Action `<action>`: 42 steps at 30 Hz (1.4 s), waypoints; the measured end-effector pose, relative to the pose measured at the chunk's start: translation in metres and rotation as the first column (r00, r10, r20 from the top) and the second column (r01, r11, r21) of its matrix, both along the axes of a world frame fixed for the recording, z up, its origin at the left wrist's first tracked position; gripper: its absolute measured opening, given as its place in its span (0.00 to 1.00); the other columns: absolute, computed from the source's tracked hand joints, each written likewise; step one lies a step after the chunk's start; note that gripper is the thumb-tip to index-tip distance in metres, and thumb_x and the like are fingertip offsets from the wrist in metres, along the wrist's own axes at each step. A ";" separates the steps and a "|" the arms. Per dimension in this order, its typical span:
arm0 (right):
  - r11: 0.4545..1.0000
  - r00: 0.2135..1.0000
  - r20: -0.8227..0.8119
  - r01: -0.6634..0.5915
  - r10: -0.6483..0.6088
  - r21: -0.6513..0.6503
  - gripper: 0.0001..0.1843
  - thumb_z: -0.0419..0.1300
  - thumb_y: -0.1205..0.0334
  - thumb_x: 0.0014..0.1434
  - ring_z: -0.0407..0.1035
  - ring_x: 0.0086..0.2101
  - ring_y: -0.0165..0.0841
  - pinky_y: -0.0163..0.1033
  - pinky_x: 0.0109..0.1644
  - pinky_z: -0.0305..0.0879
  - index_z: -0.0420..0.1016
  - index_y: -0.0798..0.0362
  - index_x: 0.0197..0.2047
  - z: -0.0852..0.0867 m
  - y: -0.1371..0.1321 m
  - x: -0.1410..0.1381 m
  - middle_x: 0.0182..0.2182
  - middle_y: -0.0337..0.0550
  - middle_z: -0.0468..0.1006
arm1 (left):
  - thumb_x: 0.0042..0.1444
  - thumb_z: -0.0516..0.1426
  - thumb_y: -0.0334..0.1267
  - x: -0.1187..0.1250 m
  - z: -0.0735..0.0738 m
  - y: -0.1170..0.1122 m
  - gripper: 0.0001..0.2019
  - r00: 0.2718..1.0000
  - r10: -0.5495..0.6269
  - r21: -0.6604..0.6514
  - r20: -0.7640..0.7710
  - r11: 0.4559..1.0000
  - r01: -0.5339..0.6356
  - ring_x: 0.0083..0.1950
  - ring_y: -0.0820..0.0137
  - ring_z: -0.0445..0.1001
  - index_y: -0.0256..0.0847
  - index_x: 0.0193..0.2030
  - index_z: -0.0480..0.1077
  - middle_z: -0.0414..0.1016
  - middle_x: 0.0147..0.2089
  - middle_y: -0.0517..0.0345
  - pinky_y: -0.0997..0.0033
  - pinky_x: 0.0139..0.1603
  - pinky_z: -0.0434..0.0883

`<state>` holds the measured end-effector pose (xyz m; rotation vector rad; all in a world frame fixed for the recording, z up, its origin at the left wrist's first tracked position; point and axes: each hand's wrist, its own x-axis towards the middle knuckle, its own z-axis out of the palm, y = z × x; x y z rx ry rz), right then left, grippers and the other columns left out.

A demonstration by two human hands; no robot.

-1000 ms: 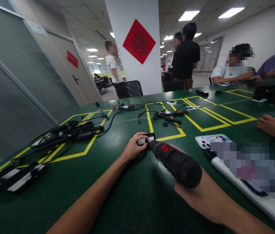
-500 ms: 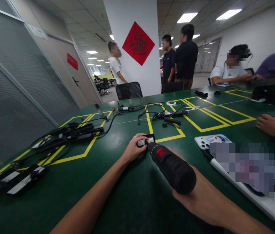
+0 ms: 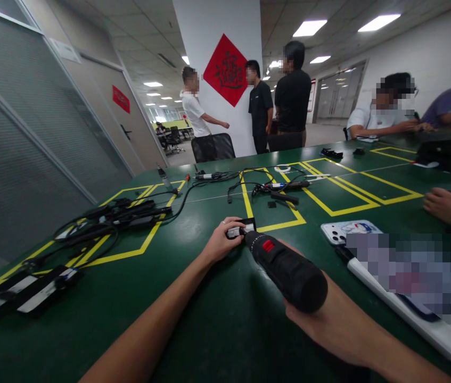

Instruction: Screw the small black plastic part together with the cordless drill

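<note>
My right hand (image 3: 309, 314) is wrapped round the handle of a black cordless drill (image 3: 285, 268) with a red switch on top. The drill points forward and left, its tip at a small black case with a pale face (image 3: 251, 225) on the table. Whether the bit touches it, I cannot tell. My left hand (image 3: 223, 239), a ring on one finger, is closed on the left side of this case and holds it against the tabletop. The drill's chuck hides part of the case's near side.
The green table (image 3: 193, 330) has yellow tape outlines. Black cables and adapters (image 3: 125, 215) lie left, pens with wires (image 3: 285, 185) ahead. A phone (image 3: 349, 229) and white power strip (image 3: 409, 308) lie right, near another person's hand (image 3: 444, 205). People stand behind the table.
The view has shifted slightly, while my hands, the drill and the case keep their places together. In the background, a person in white has stretched out an arm, and two people in black have moved left.
</note>
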<state>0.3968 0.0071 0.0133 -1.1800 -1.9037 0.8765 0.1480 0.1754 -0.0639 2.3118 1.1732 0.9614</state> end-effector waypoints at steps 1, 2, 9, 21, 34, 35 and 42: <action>1.000 1.000 -0.003 -0.005 0.005 -0.001 0.43 0.57 0.71 0.50 0.61 0.57 0.42 0.53 0.61 0.58 0.46 0.46 0.67 0.000 0.000 0.000 0.59 0.47 0.64 | 0.57 0.58 0.37 0.000 0.000 0.000 0.11 1.000 0.002 -0.001 -0.001 1.000 -0.002 0.57 0.59 0.65 0.38 0.46 0.70 0.66 0.57 0.50 0.49 0.58 0.63; 1.000 1.000 -0.007 -0.012 0.012 -0.001 0.43 0.56 0.72 0.50 0.62 0.57 0.42 0.53 0.61 0.58 0.46 0.45 0.67 0.001 0.000 0.000 0.59 0.47 0.65 | 0.57 0.58 0.38 0.000 0.000 0.000 0.11 1.000 0.003 -0.001 -0.001 1.000 -0.003 0.57 0.59 0.65 0.38 0.46 0.70 0.66 0.57 0.50 0.49 0.58 0.64; 0.999 0.999 -0.020 -0.035 0.035 0.008 0.42 0.55 0.73 0.50 0.65 0.54 0.40 0.49 0.58 0.61 0.47 0.47 0.66 0.007 0.002 -0.002 0.55 0.46 0.69 | 0.57 0.58 0.37 -0.001 -0.003 0.002 0.11 1.000 -0.011 0.015 0.008 1.000 0.011 0.57 0.58 0.65 0.37 0.47 0.69 0.66 0.57 0.50 0.48 0.57 0.64; 0.980 0.999 0.020 0.038 -0.035 -0.194 0.18 0.56 0.67 0.52 0.71 0.33 0.36 0.42 0.42 0.69 0.73 0.51 0.47 0.001 0.001 0.007 0.26 0.40 0.74 | 0.57 0.58 0.38 -0.002 -0.004 0.003 0.12 1.000 -0.015 0.027 0.021 1.000 0.015 0.57 0.58 0.65 0.38 0.47 0.69 0.66 0.57 0.50 0.48 0.58 0.63; 0.961 1.000 -0.008 0.027 -0.030 -0.275 0.14 0.56 0.65 0.52 0.66 0.25 0.30 0.37 0.34 0.66 0.73 0.53 0.44 -0.002 0.002 0.007 0.23 0.38 0.72 | 0.57 0.58 0.38 -0.001 -0.004 0.002 0.12 0.999 -0.016 0.019 0.031 1.000 0.015 0.58 0.58 0.65 0.37 0.47 0.69 0.66 0.58 0.50 0.47 0.58 0.63; 0.961 1.000 -0.010 0.018 -0.022 -0.277 0.15 0.56 0.65 0.52 0.66 0.24 0.30 0.37 0.34 0.66 0.73 0.53 0.44 -0.002 0.002 0.007 0.23 0.38 0.71 | 0.57 0.58 0.38 -0.001 -0.004 0.002 0.12 0.999 -0.017 0.018 0.033 1.000 0.016 0.58 0.58 0.65 0.37 0.47 0.69 0.66 0.58 0.50 0.47 0.58 0.63; 0.955 1.000 -0.012 -0.002 -0.002 -0.297 0.13 0.55 0.65 0.53 0.66 0.25 0.29 0.37 0.35 0.66 0.73 0.53 0.43 0.001 0.003 0.007 0.24 0.38 0.72 | 0.57 0.58 0.37 -0.001 -0.004 0.002 0.11 0.999 -0.027 0.022 0.044 0.999 0.026 0.58 0.58 0.65 0.37 0.46 0.69 0.66 0.57 0.50 0.47 0.58 0.63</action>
